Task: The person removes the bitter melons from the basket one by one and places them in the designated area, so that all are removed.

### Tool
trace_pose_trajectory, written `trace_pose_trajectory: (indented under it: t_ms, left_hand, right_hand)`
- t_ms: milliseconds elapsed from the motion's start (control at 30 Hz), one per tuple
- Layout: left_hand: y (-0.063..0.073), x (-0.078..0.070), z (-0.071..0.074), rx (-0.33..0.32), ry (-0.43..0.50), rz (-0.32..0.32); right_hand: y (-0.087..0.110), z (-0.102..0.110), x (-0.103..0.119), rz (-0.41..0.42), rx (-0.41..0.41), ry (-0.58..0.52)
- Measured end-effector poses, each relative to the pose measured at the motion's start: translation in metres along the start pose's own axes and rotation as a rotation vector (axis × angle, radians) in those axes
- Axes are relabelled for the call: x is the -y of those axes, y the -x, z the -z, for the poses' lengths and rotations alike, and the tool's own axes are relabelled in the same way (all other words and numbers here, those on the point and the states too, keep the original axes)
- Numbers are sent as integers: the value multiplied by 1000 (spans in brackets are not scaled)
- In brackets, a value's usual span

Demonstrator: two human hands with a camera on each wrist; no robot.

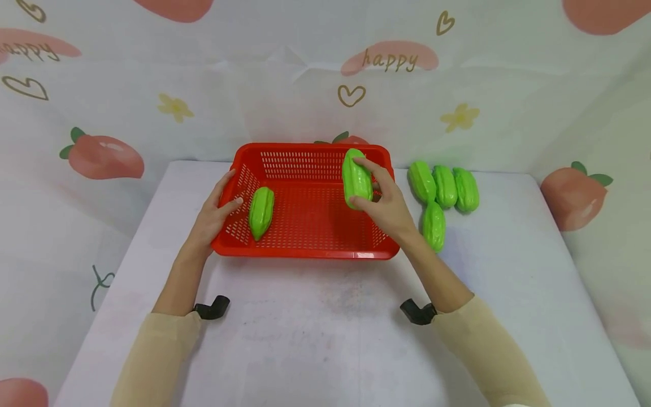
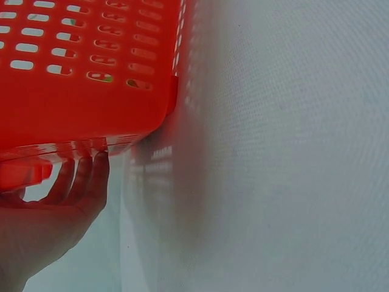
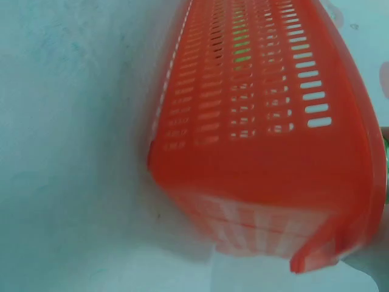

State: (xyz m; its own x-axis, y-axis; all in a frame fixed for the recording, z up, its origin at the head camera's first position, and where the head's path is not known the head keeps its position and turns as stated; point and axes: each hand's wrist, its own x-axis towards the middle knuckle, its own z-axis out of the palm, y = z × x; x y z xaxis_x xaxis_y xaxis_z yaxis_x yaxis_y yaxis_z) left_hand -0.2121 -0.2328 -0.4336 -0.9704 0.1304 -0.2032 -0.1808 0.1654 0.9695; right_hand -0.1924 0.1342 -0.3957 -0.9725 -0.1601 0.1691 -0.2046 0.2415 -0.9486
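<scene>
A red plastic basket with slotted walls stands on the white table. My left hand grips its left rim, thumb over the inside and fingers along the outer wall; the left wrist view shows those fingers under the rim. Inside, near the left wall, lies a glossy green ribbed star fruit. Another star fruit is pinched between the thumb and fingers of my right hand, over the basket's right part. In the right wrist view the basket wall hides most of that hand.
To the right of the basket, several more green star fruits lie close together on the table, one of them nearer me beside my right forearm. A patterned cloth hangs behind the table. Black wrist pieces stick out from both sleeves.
</scene>
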Motion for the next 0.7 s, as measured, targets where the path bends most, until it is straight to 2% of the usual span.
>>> trace_pose_trajectory:
  t_ms: [200,367,700]
  left_hand:
    - [0,0,-1,-7,11,6]
    - [-1,-2,-2,-11,6,8]
    - [-2,0,-1,-7,29,4]
  right_hand:
    - [5,11,-5,-8,-28,-3]
    - [10,20,-7,26,-51,-38]
    - [20,36,-10,17,-35,-99]
